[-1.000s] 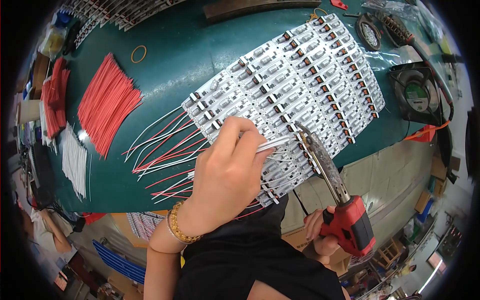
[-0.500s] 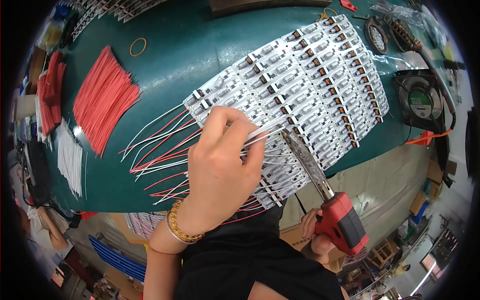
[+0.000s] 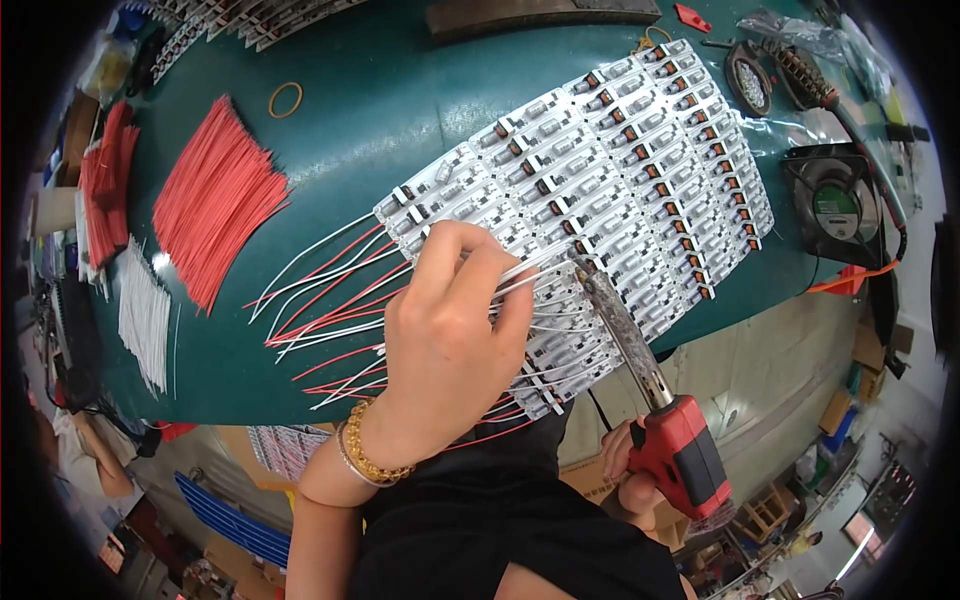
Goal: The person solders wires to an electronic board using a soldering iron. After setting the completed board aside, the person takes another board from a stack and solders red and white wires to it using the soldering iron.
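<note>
A panel of white circuit boards (image 3: pixel 600 150), set with rows of small components, lies at a slant on the green table. My left hand (image 3: pixel 455 310) is over its near left part, with several white wires (image 3: pixel 535 262) pinched between thumb and fingers. Their ends point at the boards. My right hand (image 3: pixel 635 480) grips the red and black handle of a soldering gun (image 3: pixel 685 455). The gun's dark tip is at the boards, close beside the wire ends; whether it touches them I cannot tell. Red and white wires (image 3: pixel 330 290) trail from the panel's left edge.
Bundles of red wires (image 3: pixel 215 205) and white wires (image 3: pixel 143 315) lie on the left. A rubber band (image 3: pixel 285 100) is behind them. At the right stand a small fan (image 3: pixel 835 205), a dish of pellets (image 3: pixel 748 80) and a coiled iron holder (image 3: pixel 800 72). A dark bar (image 3: pixel 540 15) lies at the back.
The whole view has shifted slightly. Both hands keep their grips, and the gun's tip stays close to the wire ends with hardly any movement.
</note>
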The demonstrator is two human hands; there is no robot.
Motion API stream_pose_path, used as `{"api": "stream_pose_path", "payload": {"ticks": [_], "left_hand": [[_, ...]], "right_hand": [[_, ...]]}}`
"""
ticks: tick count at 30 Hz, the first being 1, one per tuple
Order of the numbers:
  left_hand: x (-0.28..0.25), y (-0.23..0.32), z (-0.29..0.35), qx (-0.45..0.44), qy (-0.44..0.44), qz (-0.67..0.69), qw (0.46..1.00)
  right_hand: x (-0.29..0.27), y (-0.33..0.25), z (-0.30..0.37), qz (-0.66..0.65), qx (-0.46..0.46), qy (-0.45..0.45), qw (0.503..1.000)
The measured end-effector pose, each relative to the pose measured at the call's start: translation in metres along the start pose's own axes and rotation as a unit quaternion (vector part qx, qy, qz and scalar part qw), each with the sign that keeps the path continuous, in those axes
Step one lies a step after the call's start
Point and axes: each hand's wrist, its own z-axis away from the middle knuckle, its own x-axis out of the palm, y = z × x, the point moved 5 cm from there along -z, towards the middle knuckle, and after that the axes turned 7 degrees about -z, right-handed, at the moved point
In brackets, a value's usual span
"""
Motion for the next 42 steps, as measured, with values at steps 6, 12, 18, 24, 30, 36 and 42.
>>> {"api": "stream_pose_path", "payload": {"ticks": [6,12,18,24,30,36,42], "left_hand": [[-0.007,0.004,-0.001,0.002,-0.015,-0.014,1.0],[-0.043,0.009,-0.012,0.029,0.009,-0.03,0.999],[-0.025,-0.012,-0.024,-0.091,-0.154,0.056,0.982],[-0.014,-0.015,-0.029,-0.056,-0.132,0.067,0.987],[-0.011,-0.016,-0.027,-0.032,-0.113,0.034,0.992],[-0.011,-0.016,-0.028,-0.024,-0.114,0.043,0.992],[-0.012,-0.015,-0.028,-0.021,-0.112,0.036,0.993]], "right_hand": [[0.006,0.002,-0.008,-0.172,0.021,-0.13,0.976],[0.007,-0.002,-0.014,-0.202,0.023,-0.068,0.977],[0.012,-0.001,-0.018,-0.246,0.079,-0.078,0.963],[0.003,0.017,-0.008,-0.116,0.019,-0.039,0.992],[0.009,0.001,-0.023,-0.075,0.051,-0.097,0.991],[0.009,-0.006,-0.016,0.031,0.016,-0.108,0.994],[0.007,-0.007,-0.013,0.0,0.04,-0.12,0.992]]}}
